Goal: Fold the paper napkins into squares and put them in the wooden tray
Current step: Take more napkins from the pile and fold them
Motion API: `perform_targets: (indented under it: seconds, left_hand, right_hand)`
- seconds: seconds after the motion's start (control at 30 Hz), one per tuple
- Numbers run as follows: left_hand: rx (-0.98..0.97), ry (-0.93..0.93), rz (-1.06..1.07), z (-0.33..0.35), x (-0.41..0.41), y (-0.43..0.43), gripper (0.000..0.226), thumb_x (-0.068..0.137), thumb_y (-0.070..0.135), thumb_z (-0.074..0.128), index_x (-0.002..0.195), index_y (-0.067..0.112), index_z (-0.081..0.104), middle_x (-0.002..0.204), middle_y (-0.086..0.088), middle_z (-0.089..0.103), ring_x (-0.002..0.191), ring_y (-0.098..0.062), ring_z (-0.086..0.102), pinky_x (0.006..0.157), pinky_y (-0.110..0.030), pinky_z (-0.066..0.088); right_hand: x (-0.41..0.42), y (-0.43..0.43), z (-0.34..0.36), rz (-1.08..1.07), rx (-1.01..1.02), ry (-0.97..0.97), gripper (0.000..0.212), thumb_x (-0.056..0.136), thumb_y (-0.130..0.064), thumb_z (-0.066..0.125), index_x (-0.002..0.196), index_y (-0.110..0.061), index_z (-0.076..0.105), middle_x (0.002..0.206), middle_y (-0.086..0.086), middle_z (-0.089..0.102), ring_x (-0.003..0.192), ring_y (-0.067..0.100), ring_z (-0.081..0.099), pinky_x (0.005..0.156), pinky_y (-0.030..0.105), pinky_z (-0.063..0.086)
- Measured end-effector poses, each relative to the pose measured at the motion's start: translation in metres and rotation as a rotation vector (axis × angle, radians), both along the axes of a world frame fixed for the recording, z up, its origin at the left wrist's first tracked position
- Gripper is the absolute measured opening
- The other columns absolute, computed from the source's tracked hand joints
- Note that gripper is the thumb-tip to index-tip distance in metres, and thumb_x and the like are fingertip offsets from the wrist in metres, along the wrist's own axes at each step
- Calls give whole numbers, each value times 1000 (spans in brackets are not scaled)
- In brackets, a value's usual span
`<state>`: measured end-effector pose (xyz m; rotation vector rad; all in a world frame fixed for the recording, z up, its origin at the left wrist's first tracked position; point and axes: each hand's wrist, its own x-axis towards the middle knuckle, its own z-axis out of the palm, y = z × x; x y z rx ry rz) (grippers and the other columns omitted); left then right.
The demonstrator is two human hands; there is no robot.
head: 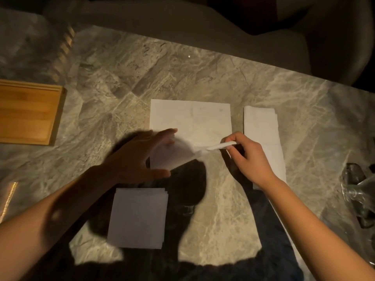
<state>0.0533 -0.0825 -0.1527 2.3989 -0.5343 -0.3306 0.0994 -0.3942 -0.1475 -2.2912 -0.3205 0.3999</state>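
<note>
Head camera shows a marble table (223, 78) with an unfolded napkin (203, 120) at its middle, near edge lifted. The wooden tray (28, 114) sits far left, a napkin stack (261, 126) lies just right of the sheet, and folded squares (138, 218) lie nearer the person. The right hand (247, 157) pinches the lifted edge; the blurred left hand (132, 159), fingers spread, seems to touch the raised flap.

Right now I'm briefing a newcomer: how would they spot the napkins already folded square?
On the marble table, go to the near edge, between the forearms. The square stack lies there, untouched. Unlike the open napkin beyond it and the long stack at right, it is small.
</note>
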Motion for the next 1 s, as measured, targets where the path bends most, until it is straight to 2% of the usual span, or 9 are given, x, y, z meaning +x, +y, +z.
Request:
perform_targets:
  seconds: [0.07, 0.17, 0.23, 0.3, 0.4, 0.5, 0.6, 0.8, 1.0]
  left_hand:
    - [-20, 62, 9, -1, -8, 2, 105, 59, 76, 59, 145, 36, 17, 141, 16, 44, 128, -2, 37, 106, -26, 25]
    - [22, 73, 23, -2, -16, 3, 103, 57, 77, 62, 143, 35, 24, 141, 18, 42, 126, 0, 37, 104, -23, 28]
    - [56, -30, 61, -4, -16, 3, 85, 66, 61, 69, 137, 29, 37, 130, 14, 56, 118, -5, 48, 102, -19, 29]
    - [74, -138, 130, -7, -14, 1, 57, 74, 33, 74, 125, 21, 53, 111, 7, 69, 108, -14, 59, 100, -21, 32]
    - [60, -91, 269, -7, -9, -2, 25, 79, 15, 70, 103, 19, 64, 95, -2, 70, 94, -22, 62, 88, -31, 41]
    - [12, -56, 347, -8, -6, -3, 18, 79, 11, 67, 96, 16, 64, 91, -7, 69, 86, -25, 61, 77, -33, 43]
    - [-21, -44, 394, -11, -5, -3, 20, 75, 10, 71, 93, 15, 63, 90, -7, 68, 82, -24, 61, 69, -33, 45]
    - [-45, 1, 515, -15, -6, -1, 21, 75, 16, 73, 92, 18, 60, 91, -2, 69, 80, -14, 62, 58, -19, 42]
    - [-27, 40, 573, -12, -3, -6, 10, 84, 20, 66, 92, 18, 60, 85, 1, 68, 72, -14, 62, 59, -30, 50]
  right_hand:
    - [0, 1, 0, -22, -1, -11, 11, 96, -37, 47, 94, -32, 56, 73, -5, 61, 63, 17, 56, 60, 46, 49]
    - [-1, 2, 0, -38, -14, -25, 16, 98, -39, 44, 93, -30, 56, 69, -3, 59, 61, 16, 54, 59, 46, 47]
    - [-1, 4, 0, -50, -11, -25, 17, 98, -40, 43, 94, -30, 56, 70, -4, 59, 62, 15, 55, 59, 46, 48]
    - [-2, 5, 2, -48, -6, -14, 16, 96, -42, 43, 96, -32, 56, 73, -5, 62, 63, 16, 57, 60, 48, 50]
    - [-3, 4, 3, 3, 25, 23, 10, 90, -34, 52, 100, -37, 53, 91, -12, 66, 73, 16, 63, 67, 49, 54]
    - [-5, 2, 4, 43, 2, 60, 32, 84, -20, 62, 103, -41, 48, 103, -20, 65, 89, 12, 65, 76, 48, 56]
    - [-5, 1, 1, 49, -10, 86, 43, 82, -14, 67, 109, -41, 46, 103, -19, 65, 96, 9, 64, 80, 47, 56]
    - [-2, 7, -7, -53, -65, 2, 18, 92, -24, 58, 110, -28, 53, 89, -3, 66, 74, 19, 63, 68, 51, 53]
    - [4, 18, -8, -127, -96, 8, 25, 89, -17, 57, 112, -24, 53, 69, 9, 62, 59, 24, 58, 57, 48, 50]
